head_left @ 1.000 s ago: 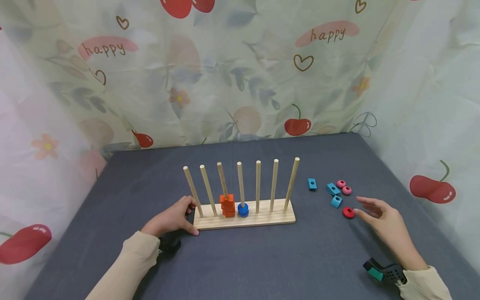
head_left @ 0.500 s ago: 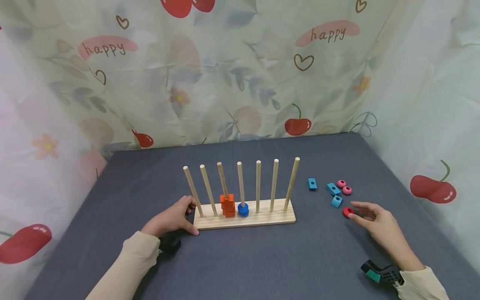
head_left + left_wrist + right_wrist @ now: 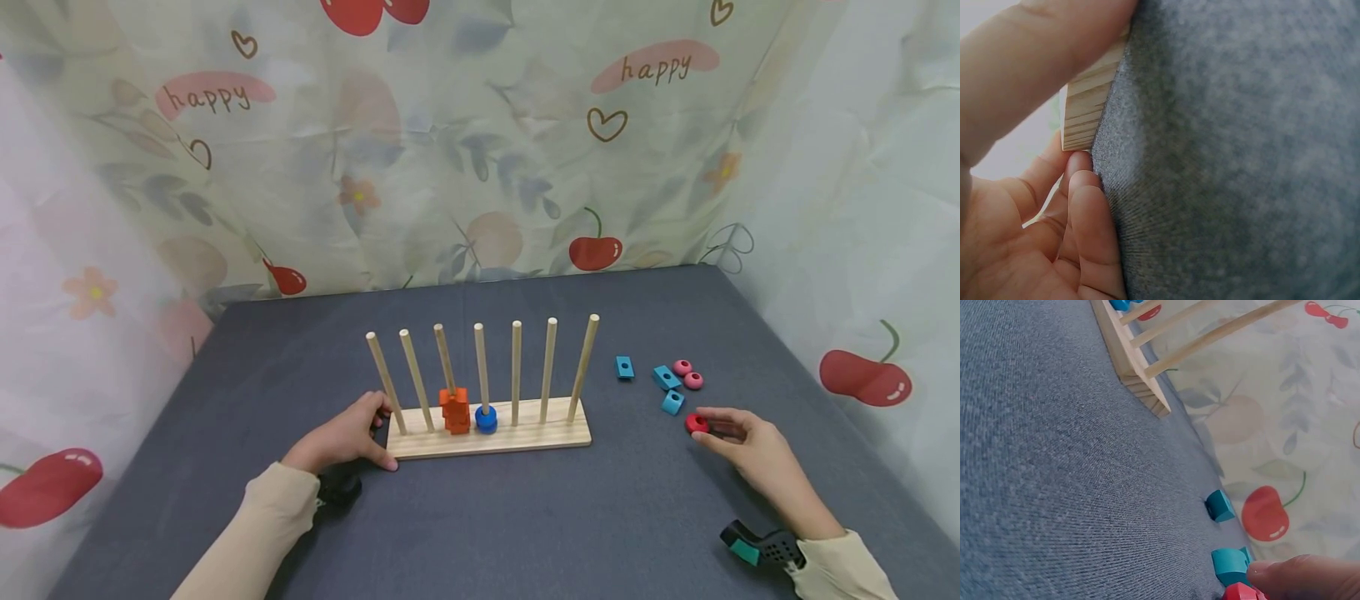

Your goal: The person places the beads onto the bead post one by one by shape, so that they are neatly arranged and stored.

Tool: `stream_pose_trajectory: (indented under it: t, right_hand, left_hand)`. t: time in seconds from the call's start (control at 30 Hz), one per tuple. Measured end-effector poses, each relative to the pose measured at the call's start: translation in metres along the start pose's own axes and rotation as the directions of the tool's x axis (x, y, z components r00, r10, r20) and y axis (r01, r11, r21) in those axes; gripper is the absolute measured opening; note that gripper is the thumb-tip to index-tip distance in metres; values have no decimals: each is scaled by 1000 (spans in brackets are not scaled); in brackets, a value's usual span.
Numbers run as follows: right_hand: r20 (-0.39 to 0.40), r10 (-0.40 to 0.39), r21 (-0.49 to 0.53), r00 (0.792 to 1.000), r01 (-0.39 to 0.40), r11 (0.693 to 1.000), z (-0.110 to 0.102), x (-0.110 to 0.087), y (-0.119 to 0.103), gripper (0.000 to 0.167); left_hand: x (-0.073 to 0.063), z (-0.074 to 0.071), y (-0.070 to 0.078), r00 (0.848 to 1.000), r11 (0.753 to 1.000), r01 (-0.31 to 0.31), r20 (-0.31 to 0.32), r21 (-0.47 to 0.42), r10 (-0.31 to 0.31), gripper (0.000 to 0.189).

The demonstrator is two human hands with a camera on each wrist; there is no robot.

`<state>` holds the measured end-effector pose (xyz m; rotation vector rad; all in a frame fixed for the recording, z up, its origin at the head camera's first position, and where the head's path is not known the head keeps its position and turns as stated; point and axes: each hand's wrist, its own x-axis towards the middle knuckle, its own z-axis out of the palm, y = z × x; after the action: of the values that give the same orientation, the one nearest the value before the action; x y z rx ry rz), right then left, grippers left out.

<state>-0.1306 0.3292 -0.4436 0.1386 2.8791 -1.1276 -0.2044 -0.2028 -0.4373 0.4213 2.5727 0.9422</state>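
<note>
A wooden peg board [image 3: 491, 440] with several upright pegs stands mid-table. An orange piece [image 3: 455, 412] sits on the third peg from the left, a blue bead [image 3: 486, 420] on the fourth. My left hand [image 3: 348, 433] grips the board's left end, thumb at the front and fingers behind; its wood grain [image 3: 1088, 112] shows close up in the left wrist view. Over on the right, my right hand [image 3: 757, 450] pinches a red bead [image 3: 696, 424] between thumb and fingers, at the table surface. In the right wrist view the red bead [image 3: 1241, 592] is partly cut off.
Beyond the red bead lie several blue blocks, one block [image 3: 672, 403] nearest to it, another block [image 3: 625, 367] closer to the board. Two pink beads [image 3: 693, 381] rest beside them. A patterned cloth [image 3: 480, 150] hangs behind the dark grey table [image 3: 525, 533].
My right hand has moved a little to the left, and its thumb and fingers have closed round the red bead. The left hand and the board have stayed still.
</note>
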Motion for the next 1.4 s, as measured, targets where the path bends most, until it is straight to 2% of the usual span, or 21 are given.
stream_pose_trajectory:
  t: [0.43, 0.73, 0.97, 1.2, 1.4]
  right_hand:
    - [9, -33, -74, 999, 34, 997, -2, 11, -2, 52]
    - [19, -21, -118, 1000, 23, 993, -2, 18, -1, 46]
    - [40, -11, -115, 999, 15, 993, -7, 20, -5, 47]
    - [44, -13, -70, 999, 16, 997, -16, 21, -19, 52]
    - [8, -68, -47, 998, 69, 997, -22, 19, -45, 54]
  left_hand:
    - [1, 0, -2, 1000, 1000, -17, 0, -2, 17, 68]
    - [3, 0, -5, 1000, 1000, -14, 2, 2, 14, 68]
    - [2, 0, -5, 1000, 1000, -9, 0, 7, 9, 69]
    - [3, 1, -6, 1000, 1000, -3, -3, 11, 3, 69]
    - [3, 1, -7, 1000, 1000, 0, -3, 2, 0, 70]
